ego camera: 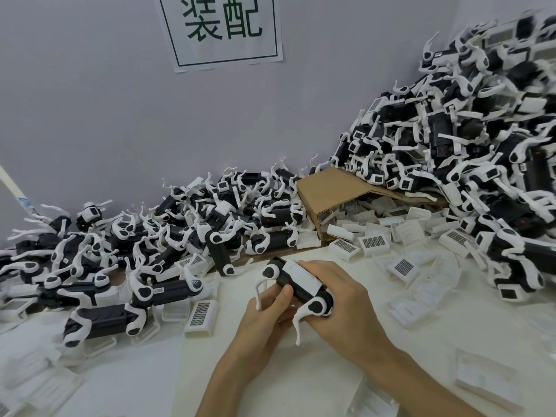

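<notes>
A black-and-white toy robot dog body point(296, 282) sits between both hands above the white tabletop point(135, 371), with thin white legs hanging from its round joints. My left hand point(264, 320) grips it from below, thumb on its black side. My right hand point(334, 299) curls over its top and right end, fingers on a white cover piece seated on the body.
Heaps of the same black-and-white bodies fill the left point(135, 251) and tower at the right point(466, 145). A tipped cardboard box point(325, 191) spills white covers point(373, 242). More white covers lie at right point(421, 293) and near the front edge point(484, 383). A paper sign point(222, 28) hangs on the wall.
</notes>
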{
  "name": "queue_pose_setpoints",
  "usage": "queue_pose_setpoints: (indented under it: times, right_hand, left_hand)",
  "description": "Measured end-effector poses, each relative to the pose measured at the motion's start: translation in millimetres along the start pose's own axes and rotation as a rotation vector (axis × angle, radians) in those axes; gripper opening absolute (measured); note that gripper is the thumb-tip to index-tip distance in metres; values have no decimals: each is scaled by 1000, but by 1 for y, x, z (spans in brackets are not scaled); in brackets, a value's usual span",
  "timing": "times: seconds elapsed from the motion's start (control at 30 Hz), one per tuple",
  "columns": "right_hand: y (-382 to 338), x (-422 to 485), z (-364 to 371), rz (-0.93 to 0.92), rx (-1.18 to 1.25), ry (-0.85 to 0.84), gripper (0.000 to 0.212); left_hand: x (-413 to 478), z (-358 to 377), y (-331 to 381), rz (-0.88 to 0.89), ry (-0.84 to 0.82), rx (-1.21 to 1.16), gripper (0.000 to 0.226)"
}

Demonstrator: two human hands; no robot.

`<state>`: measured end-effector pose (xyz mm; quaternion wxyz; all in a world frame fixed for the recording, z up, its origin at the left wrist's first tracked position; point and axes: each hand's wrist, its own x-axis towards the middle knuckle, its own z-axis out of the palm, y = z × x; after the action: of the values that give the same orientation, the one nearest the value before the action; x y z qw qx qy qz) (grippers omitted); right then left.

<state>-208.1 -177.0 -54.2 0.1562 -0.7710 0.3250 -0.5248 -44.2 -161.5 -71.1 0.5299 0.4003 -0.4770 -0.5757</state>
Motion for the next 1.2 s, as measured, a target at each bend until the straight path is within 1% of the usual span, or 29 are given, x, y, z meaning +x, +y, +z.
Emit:
queue_pose_setpoints:
  times: [0.1,0.2,0.27,0.43,0.53,0.8,0.93,1.03,1.1,1.13,1.2]
  right_hand:
    - [-1,0,0,-25,-32,34,62]
    - [-1,2,-2,-40,-120,45,56]
    - [0,2,-3,-60,-182,54,54]
    - [-3,1,-2,-66,-168,52,54]
    - [-7,2,-4,-83,-181,51,48]
    - [0,4,-4,-63,-249,24,47]
    - [4,5,-5,-84,-268,54,42]
    - [5,2,-2,-89,-272,53,50]
    - [4,1,0,-55,-237,31,56]
    - [4,1,0,-35,-186,-3,59]
    - [1,-1,-2,-25,-75,-122,67]
  left_hand:
    - [-1,0,1,0,4,15,58]
    - [-2,2,3,-2,9,46,48]
    - [-3,3,4,2,10,61,49]
    - [-3,5,4,24,10,56,61]
    - [-2,5,5,29,-4,55,58]
    - [0,4,3,19,23,75,59]
    - [1,4,1,-3,9,88,48]
    - [1,3,-1,9,6,84,44]
    - [1,3,-1,9,24,53,51]
    - [3,3,0,-2,46,4,54]
    - [6,2,2,-48,115,-174,58]
